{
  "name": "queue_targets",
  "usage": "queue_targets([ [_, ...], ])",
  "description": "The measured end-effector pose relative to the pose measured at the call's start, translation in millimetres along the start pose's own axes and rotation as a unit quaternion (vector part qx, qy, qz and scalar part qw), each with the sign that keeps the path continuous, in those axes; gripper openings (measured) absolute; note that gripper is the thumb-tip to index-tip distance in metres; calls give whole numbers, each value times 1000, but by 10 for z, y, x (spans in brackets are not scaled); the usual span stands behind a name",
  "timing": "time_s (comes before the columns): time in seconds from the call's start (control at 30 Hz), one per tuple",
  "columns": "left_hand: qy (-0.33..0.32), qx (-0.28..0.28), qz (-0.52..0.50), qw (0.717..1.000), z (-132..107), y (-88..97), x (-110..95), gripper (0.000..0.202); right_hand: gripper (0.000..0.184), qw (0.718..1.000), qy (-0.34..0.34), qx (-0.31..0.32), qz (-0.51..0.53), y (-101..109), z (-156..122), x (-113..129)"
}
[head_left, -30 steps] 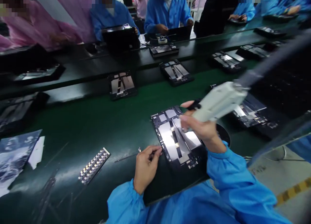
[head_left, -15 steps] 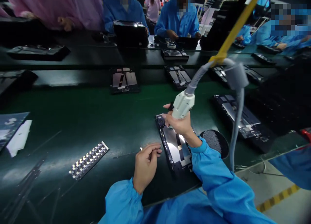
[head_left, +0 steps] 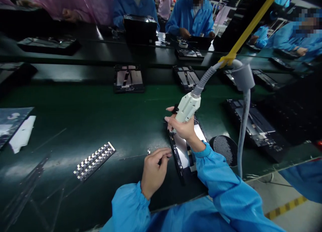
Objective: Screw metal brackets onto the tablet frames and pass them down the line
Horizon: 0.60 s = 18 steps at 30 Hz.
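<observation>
My right hand (head_left: 183, 126) is wrapped round a pale electric screwdriver (head_left: 188, 107) with a grey cable at its upper end. Its lower tip is at the upper left edge of an opened tablet-like device (head_left: 181, 151), whose silvery panels and dark frame show partly under my hand and forearm. Left of this device, my left hand (head_left: 154, 171) hovers close to the edge with curled fingers, thumb and fingertips together; anything pinched there is too small to make out. A round dish of small metal screws (head_left: 223, 149) stands right of the device, beside my right sleeve.
A strip with rows of pale pieces (head_left: 95, 160) lies on the green table (head_left: 100, 124). More opened devices (head_left: 128, 78) stand farther back, and another device (head_left: 256, 124) lies right. The grey cable (head_left: 243, 124) hangs from a yellow strap (head_left: 251, 24). Co-workers (head_left: 191, 13) sit opposite.
The screwdriver and my right hand have shifted slightly left over the device, to its upper left edge. My left hand stays curled beside it. The view has shifted a little.
</observation>
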<state>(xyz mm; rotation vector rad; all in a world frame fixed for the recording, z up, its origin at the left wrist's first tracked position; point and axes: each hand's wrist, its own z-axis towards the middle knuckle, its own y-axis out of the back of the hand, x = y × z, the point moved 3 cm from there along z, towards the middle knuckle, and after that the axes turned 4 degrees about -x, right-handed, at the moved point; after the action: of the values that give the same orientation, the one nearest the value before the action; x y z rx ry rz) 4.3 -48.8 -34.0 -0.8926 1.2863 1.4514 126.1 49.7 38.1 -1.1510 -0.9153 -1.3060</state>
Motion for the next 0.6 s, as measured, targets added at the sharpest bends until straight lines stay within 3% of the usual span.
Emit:
queue_targets([
  [0.2,-26,-5,25,999,7,9,-18,29,24,1000,-1,6,5,0,-2,-28],
  [0.33,-146,-24,94,985,-78,3,-162,28,17,999,-11,35,-21,-17,-37,-49],
  [0.47,-333,59,126,933,-273,-148,-388,32,14,997,-6,52,-53,-53,-88,-65],
  [0.6,-383,138,168,898,-414,-366,-450,27,17,998,-7,34,-54,-72,-79,-51],
])
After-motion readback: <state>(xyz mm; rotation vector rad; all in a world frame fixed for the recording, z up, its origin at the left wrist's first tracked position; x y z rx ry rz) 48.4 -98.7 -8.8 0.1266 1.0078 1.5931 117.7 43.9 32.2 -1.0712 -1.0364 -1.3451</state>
